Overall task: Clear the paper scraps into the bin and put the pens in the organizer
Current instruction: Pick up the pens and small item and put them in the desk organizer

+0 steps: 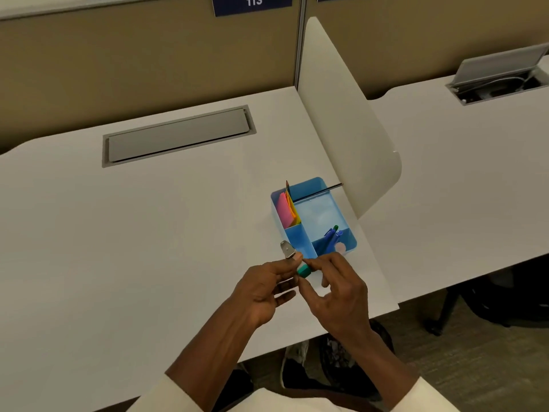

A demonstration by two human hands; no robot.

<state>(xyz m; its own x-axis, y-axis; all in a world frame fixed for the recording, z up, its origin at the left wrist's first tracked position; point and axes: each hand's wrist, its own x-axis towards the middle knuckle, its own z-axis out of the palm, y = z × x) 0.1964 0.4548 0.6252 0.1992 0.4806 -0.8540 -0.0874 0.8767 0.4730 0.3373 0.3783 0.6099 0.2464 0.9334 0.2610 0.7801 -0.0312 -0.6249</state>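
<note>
A light blue organizer (pixel 322 214) stands on the white desk (pixel 148 248) beside the divider. Its front right compartment holds blue and green pens (pixel 331 237). Pink, orange and yellow paper notes (pixel 286 208) stand in its back left compartment. A thin black pen (pixel 319 191) lies across the back rim. Just in front of the organizer, my left hand (pixel 266 289) pinches a small silver metal piece (pixel 287 249) between thumb and forefinger. My right hand (pixel 337 292) meets it, fingertips on a small teal piece (pixel 303 270). Whether the two pieces are joined is unclear.
A white curved divider (pixel 341 114) rises right of the organizer. A grey cable hatch (pixel 178 135) is set in the desk's back. A dark bin (pixel 350 367) sits on the floor under the front edge. The neighbouring desk (pixel 460 173) has an open hatch.
</note>
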